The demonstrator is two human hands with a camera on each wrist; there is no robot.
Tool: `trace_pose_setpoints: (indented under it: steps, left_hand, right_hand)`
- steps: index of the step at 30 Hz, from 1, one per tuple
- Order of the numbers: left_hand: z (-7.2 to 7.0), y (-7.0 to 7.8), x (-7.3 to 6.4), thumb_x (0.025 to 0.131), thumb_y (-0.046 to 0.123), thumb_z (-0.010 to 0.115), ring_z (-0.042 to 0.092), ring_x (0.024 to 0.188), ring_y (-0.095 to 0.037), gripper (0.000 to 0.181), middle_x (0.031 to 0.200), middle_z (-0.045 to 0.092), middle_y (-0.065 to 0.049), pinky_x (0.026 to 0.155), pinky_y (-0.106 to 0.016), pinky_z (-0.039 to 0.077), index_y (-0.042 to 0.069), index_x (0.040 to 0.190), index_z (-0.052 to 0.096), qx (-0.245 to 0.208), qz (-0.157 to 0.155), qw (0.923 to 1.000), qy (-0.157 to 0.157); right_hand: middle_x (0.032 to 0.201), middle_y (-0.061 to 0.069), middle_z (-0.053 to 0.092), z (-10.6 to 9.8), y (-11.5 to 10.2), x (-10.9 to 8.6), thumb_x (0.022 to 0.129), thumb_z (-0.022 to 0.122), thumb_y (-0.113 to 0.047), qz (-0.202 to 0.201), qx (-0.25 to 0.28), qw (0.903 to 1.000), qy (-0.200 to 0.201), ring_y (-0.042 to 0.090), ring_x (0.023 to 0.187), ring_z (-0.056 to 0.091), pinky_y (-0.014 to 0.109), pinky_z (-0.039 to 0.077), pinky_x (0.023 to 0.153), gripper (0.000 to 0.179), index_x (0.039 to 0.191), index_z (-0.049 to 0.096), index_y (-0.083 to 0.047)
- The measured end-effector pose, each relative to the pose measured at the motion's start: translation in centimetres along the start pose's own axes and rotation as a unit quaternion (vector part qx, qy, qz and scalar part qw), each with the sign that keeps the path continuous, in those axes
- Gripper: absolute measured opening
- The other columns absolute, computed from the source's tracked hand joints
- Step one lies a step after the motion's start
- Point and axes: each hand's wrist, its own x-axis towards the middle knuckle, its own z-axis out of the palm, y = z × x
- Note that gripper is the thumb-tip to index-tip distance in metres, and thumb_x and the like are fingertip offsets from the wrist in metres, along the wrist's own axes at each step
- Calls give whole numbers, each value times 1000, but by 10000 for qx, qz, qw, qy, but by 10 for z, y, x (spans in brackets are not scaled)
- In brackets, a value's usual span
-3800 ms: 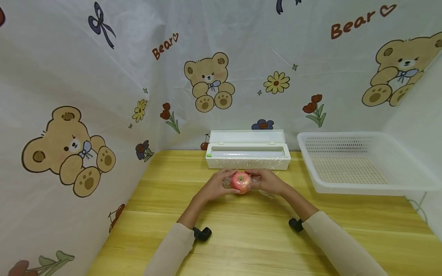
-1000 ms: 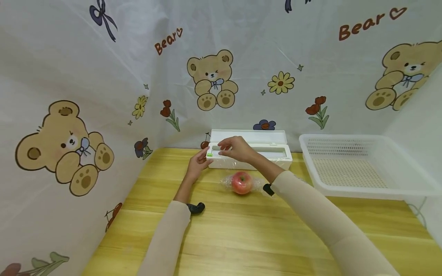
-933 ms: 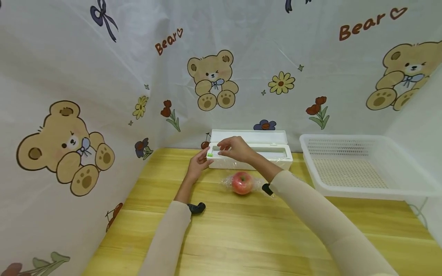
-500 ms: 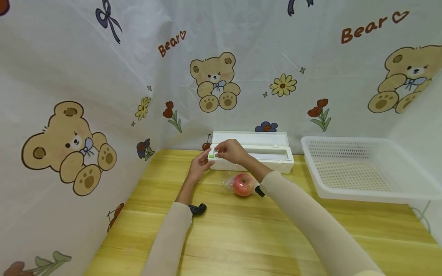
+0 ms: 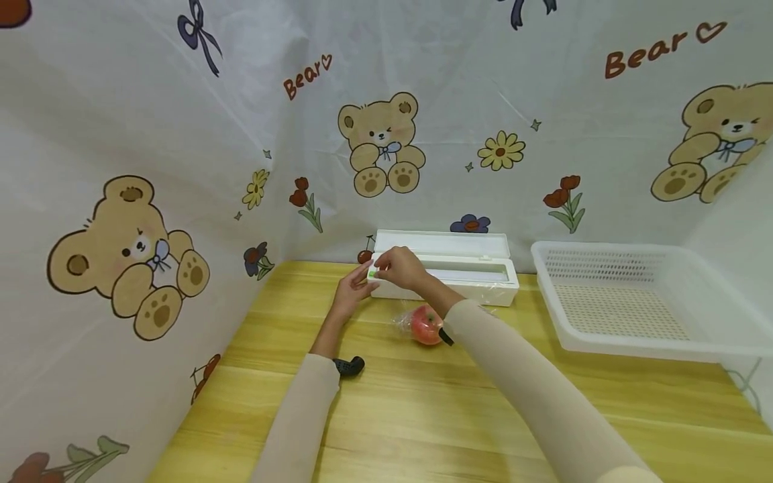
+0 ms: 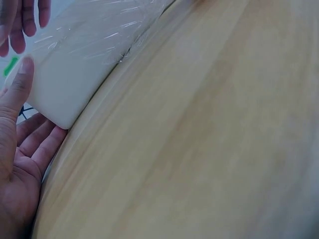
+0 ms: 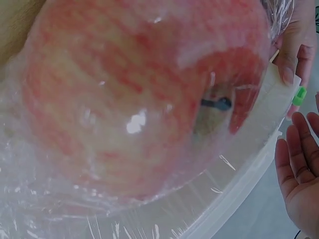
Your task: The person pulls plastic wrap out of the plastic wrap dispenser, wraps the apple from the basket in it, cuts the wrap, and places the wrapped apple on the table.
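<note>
In the head view, a long white cling film dispenser [image 5: 447, 292] with its lid up stands at the back of the table. My left hand [image 5: 350, 292] holds its left end, the thumb [image 6: 21, 79] on the corner and the fingers along the end. A green slider [image 5: 372, 274] sits at that end. My right hand [image 5: 401, 267] hovers over the left part of the dispenser, fingers loosely bent close to the slider and holding nothing. A red apple [image 7: 129, 99] wrapped in clear film lies in front of the dispenser, partly hidden by my right wrist.
A white perforated plastic basket [image 5: 549, 305] stands to the right on the wooden table [image 5: 386, 416]. A white cloth with bears [image 5: 290, 134] hangs behind and at the left. Loose clear film [image 6: 124, 30] hangs over the dispenser's front.
Both hands have left the wrapped apple, which now lies on the table. My left hand has gone to the dispenser's left end; my right hand has moved left toward the green slider.
</note>
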Motion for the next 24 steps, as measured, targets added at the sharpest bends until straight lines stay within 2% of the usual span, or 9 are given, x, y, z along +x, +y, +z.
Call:
trace_pose_setpoints:
  steps: [5, 12, 21, 24]
  left_hand:
    - [-5, -1, -4, 90, 17, 76, 64, 114, -26, 61, 145, 57, -11, 72, -22, 57, 22, 147, 56, 36, -286, 9994, 197]
    - [-1, -2, 1, 94, 13, 73, 63, 107, -19, 61, 149, 53, -14, 74, -23, 56, 19, 150, 52, 166, 63, 9998, 11]
    - [2, -1, 1, 92, 16, 76, 65, 104, -20, 59, 146, 56, -13, 74, -21, 56, 22, 147, 57, 255, 56, 9996, 102]
    - [2, 0, 1, 93, 18, 75, 64, 103, -22, 58, 146, 56, -12, 73, -22, 55, 24, 147, 56, 242, 102, 9996, 79]
  right_hand:
    - [103, 9, 77, 8, -2, 5, 93, 76, -16, 38, -127, 9996, -256, 21, 89, 72, 33, 59, 79, 24, 113, 77, -1]
    - [102, 7, 77, 8, 0, 7, 92, 77, -14, 268, -309, 9990, -179, 21, 89, 72, 35, 59, 79, 22, 110, 78, -2]
    - [102, 6, 77, 10, 4, 5, 93, 76, -14, 334, -330, 9983, -343, 19, 87, 71, 32, 58, 76, 20, 110, 79, -5]
    - [104, 5, 77, 10, 3, 6, 92, 77, -15, 415, -360, 9981, -289, 19, 89, 71, 33, 58, 77, 20, 110, 79, -6]
